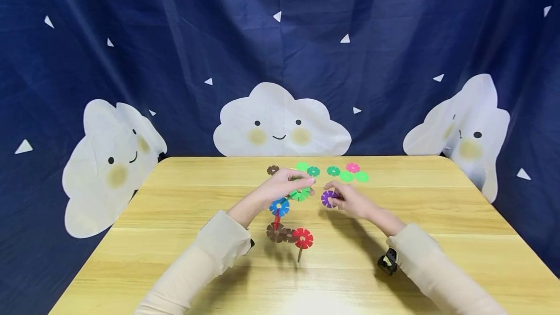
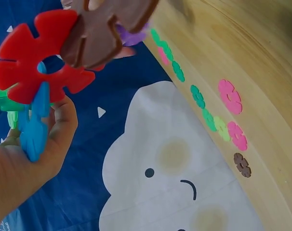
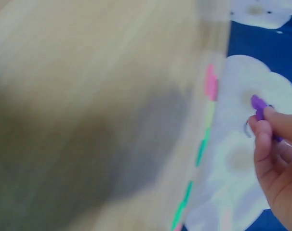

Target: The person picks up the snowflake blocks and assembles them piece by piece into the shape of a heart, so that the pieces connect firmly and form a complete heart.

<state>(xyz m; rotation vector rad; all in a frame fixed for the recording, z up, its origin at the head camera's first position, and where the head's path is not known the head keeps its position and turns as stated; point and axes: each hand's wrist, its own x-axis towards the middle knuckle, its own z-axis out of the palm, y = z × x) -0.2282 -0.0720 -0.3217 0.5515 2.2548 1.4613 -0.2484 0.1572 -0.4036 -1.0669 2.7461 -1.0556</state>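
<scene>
My left hand [image 1: 280, 186] grips the upper end of a linked chain of notched plastic flower discs, held above the table. A green disc [image 1: 300, 193] sits by the fingers, followed downward by a blue disc [image 1: 279, 206], a red one seen edge-on, brown discs [image 1: 275, 232] and a red disc [image 1: 303, 238]. Seen closer in the left wrist view, the blue disc [image 2: 35, 125] slots into a red disc [image 2: 20, 62], which joins a brown one [image 2: 95, 38]. To the right, my right hand [image 1: 350, 201] pinches a single purple disc [image 1: 328, 199] between thumb and fingers, apart from the chain.
Loose discs lie along the far part of the wooden table [image 1: 175, 222]: a brown disc [image 1: 273, 170], a pink disc [image 1: 353, 167] and several green ones [image 1: 333, 171]. A dark blue curtain [image 1: 280, 52] with white clouds hangs behind the table.
</scene>
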